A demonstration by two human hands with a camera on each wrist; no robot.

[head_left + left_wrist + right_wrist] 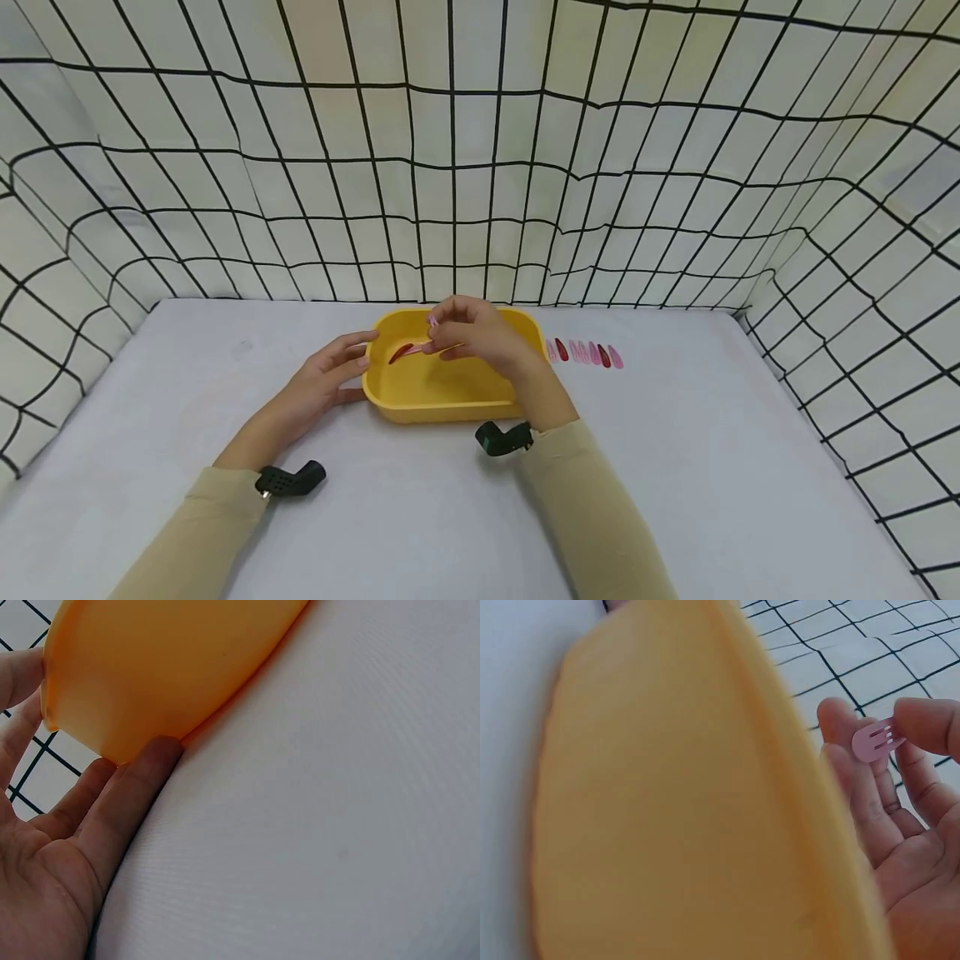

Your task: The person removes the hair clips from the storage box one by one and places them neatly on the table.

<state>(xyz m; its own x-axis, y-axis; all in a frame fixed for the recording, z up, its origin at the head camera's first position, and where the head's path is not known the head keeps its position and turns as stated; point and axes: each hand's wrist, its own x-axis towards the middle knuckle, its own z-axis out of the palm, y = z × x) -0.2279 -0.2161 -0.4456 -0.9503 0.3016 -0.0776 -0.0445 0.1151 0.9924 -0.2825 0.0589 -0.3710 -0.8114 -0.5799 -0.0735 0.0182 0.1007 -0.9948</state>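
A yellow tray (442, 412) stands on the table. My left hand (330, 375) rests against its left end. In the left wrist view, the fairly straight fingers (139, 780) touch the tray's outer wall (187, 660). Over the tray's inside, my right hand (476, 333) pinches a pink snap hair clip (866, 744) between thumb and finger. A red hair clip (401, 354) and a pink piece (427, 347) show below that hand in the head view. Its fingers and the tray wall partly hide what else lies inside.
Several pink and red hair clips (583, 352) lie in a row on the white table (712, 467), just right of the tray. Black grid netting (472, 192) rises behind the table and along both sides.
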